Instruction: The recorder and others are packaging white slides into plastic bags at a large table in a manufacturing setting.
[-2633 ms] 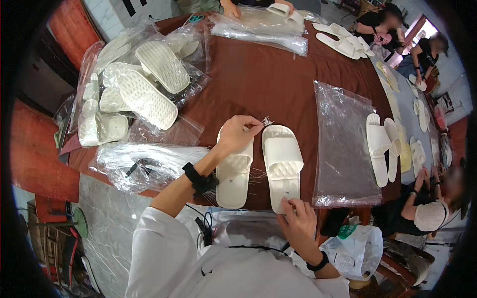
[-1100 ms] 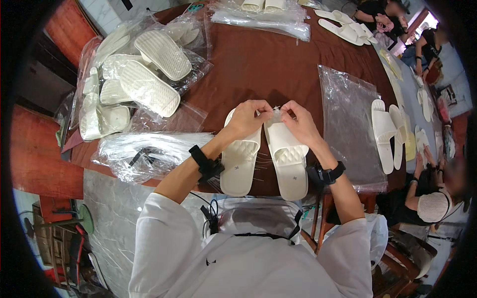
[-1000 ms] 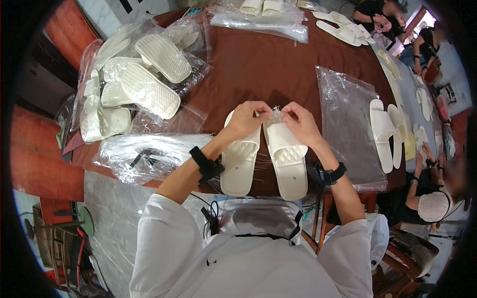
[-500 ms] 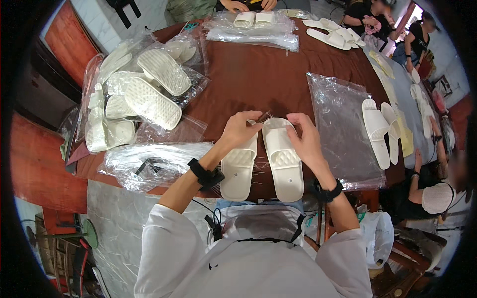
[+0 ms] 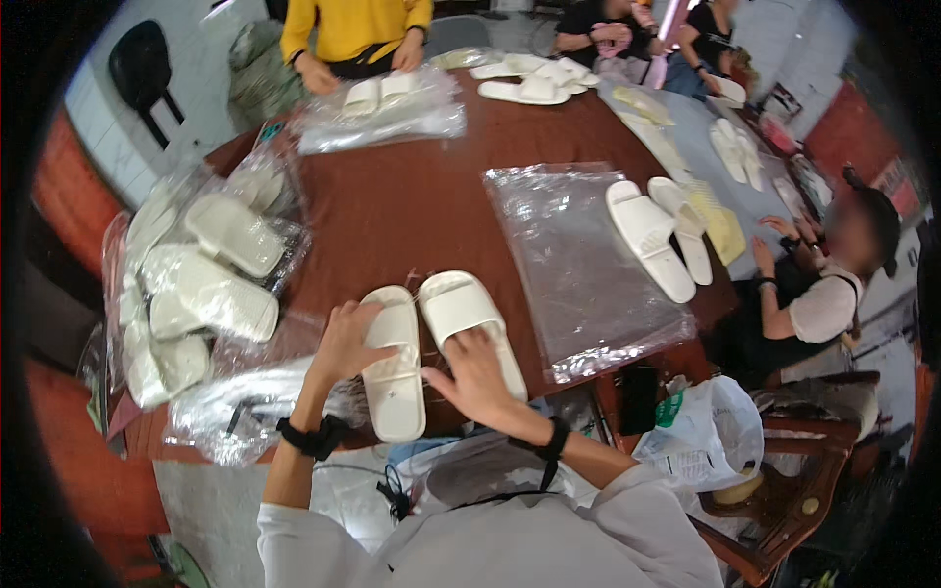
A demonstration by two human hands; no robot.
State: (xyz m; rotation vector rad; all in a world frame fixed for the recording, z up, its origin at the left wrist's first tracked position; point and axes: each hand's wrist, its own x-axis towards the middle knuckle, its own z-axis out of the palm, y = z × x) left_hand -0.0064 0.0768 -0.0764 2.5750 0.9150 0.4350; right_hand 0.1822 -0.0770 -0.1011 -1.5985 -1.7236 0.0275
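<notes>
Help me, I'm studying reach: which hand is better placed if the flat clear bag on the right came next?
Probably the right hand: it is nearer the flat clear bag, while the left hand is at the left slipper, farther away.

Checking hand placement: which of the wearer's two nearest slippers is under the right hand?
The right slipper of the nearest pair: the right hand covers part of its footbed, while the left hand is at the left slipper.
</notes>
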